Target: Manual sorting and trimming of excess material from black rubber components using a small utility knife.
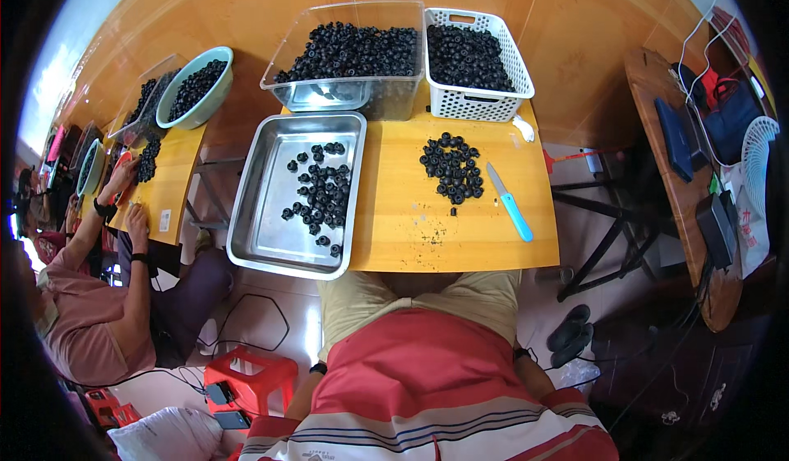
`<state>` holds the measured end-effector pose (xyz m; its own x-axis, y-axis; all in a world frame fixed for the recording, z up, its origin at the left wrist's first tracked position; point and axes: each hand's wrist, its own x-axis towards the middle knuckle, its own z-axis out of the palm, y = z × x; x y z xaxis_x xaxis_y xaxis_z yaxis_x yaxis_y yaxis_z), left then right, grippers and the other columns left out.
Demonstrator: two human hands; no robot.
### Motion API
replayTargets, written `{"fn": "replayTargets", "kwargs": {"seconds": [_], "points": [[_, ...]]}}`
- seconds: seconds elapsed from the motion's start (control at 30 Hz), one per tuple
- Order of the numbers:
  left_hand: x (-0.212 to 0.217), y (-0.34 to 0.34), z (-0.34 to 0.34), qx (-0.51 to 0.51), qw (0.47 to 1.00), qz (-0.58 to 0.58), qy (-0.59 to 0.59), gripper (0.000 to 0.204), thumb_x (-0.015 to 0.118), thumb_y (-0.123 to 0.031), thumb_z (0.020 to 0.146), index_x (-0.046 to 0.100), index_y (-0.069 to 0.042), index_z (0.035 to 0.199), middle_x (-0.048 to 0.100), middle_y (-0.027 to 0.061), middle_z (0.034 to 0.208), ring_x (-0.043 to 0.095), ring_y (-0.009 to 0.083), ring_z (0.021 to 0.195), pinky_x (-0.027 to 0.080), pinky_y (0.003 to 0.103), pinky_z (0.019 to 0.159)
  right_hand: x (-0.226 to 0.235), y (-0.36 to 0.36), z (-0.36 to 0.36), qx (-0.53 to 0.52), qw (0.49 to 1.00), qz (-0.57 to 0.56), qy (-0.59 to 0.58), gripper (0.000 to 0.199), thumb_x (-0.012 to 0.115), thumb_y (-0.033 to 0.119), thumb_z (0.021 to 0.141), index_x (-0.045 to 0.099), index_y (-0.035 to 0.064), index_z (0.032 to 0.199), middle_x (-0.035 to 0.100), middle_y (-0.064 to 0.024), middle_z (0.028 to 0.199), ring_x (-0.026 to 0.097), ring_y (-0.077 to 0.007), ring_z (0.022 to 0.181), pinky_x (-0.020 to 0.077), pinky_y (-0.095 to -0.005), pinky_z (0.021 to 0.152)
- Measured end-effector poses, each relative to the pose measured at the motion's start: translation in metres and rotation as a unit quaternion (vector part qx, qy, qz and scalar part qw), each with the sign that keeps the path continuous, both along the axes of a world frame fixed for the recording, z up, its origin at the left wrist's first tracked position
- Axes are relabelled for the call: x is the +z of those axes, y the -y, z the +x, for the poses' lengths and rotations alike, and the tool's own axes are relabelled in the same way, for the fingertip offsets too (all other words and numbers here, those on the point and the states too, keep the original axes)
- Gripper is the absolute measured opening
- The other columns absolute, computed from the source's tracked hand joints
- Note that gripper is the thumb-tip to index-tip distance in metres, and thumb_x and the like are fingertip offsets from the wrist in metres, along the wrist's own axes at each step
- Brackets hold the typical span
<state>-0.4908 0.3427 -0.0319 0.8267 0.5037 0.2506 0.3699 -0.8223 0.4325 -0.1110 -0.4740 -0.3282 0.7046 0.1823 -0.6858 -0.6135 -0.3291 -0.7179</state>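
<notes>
Both my arms hang down beside my body; dark wristbands show, but my hands are hidden beyond them. A small knife with a light-blue handle (516, 217) lies on the wooden table (386, 214), its blade pointing away from me. To its left is a loose pile of small round black parts (452, 168), with dark crumbs nearer the table's front edge. A metal tray (260, 198) on the left side holds more of these parts, mostly scattered along its right half. Behind stand a clear plastic bin (390, 99) and a white perforated basket (481, 103), both heaped with black parts.
At left, another person (107, 305) sits at a table with a pale green bowl (215, 99) of black parts. A red stool (255, 379) stands on the floor. A wooden side table (657, 132) with a folding black frame (608, 214) near it is at right.
</notes>
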Motion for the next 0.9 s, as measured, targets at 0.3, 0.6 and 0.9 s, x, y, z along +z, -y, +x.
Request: {"fn": "replayTargets", "kwargs": {"seconds": [0.3, 0.6, 0.9], "points": [[-0.048, 0.029, 0.002, 0.025, 0.996, -0.082, 0.007, 0.053, 0.043, -0.049, 0.098, 0.064, -0.001, 0.108, 0.061, 0.0124, 0.09, 0.057, 0.024, 0.081, 0.045, 0.038, 0.072, 0.005, -0.005, -0.006, 0.026, 0.999, -0.015, 0.021, 0.042, 0.058, 0.03, 0.098, 0.064, -0.0022, 0.124, 0.068, -0.0155, 0.12, 0.066, -0.0251, 0.1, 0.0545, -0.0376, 0.085], [-0.095, 0.067, 0.008, 0.056, 0.985, -0.165, 0.015, 0.048, 0.047, -0.045, 0.098, 0.064, -0.001, 0.109, 0.063, 0.0113, 0.091, 0.058, 0.0218, 0.082, 0.046, 0.036, 0.072, 0.007, -0.007, 0.0, 0.059, 0.997, -0.031, 0.043, 0.041, 0.059, 0.03, 0.098, 0.064, -0.0013, 0.124, 0.067, -0.0155, 0.121, 0.066, -0.0253, 0.099, 0.0546, -0.0379, 0.084], [-0.135, 0.114, 0.003, 0.095, 0.965, -0.245, 0.012, 0.043, 0.051, -0.04, 0.098, 0.065, -0.001, 0.111, 0.064, 0.0102, 0.092, 0.059, 0.0195, 0.083, 0.047, 0.034, 0.073, 0.003, -0.01, -0.004, 0.099, 0.993, -0.045, 0.054, 0.04, 0.059, 0.03, 0.098, 0.064, -0.0003, 0.124, 0.067, -0.0156, 0.121, 0.066, -0.0256, 0.099, 0.0546, -0.0382, 0.084]]}}
